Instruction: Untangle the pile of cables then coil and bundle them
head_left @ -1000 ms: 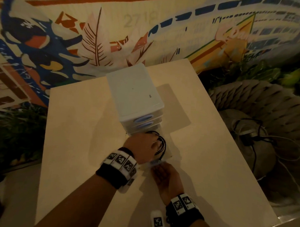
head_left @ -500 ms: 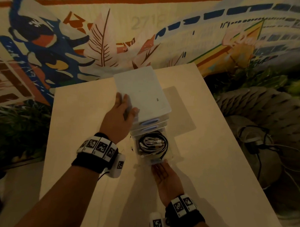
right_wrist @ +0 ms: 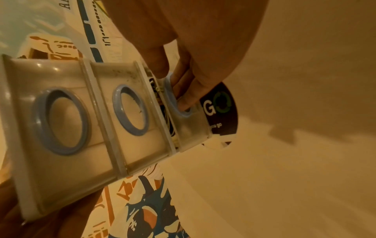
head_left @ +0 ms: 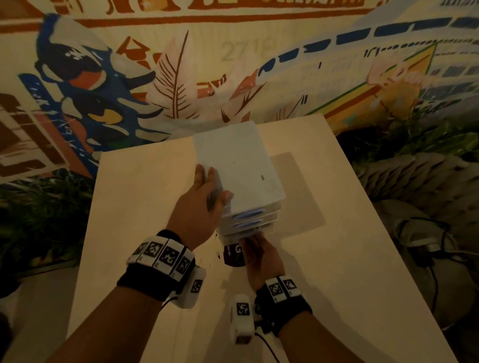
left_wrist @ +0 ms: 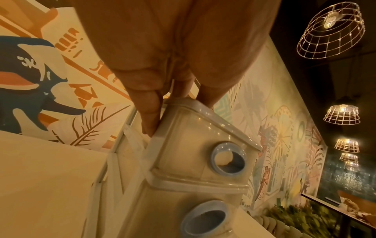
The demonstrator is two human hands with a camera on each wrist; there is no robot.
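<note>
A small drawer unit [head_left: 242,159] stands toward the desk's [head_left: 337,293] far edge. The left hand [head_left: 196,207] grips its top corner, while the right hand's [head_left: 260,258] fingers [right_wrist: 187,96] hook the ring of the nearly shut bottom drawer [right_wrist: 189,127]. Dark cables [right_wrist: 163,111] show in the gap: likely light, limp and springy, best lifted as one bunch, not by a plug.

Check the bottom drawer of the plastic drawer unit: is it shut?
Not fully: the bottom drawer sits ajar, its front proud of the two above, cables showing in the gap. Right hand fingers hook its ring pull.
</note>
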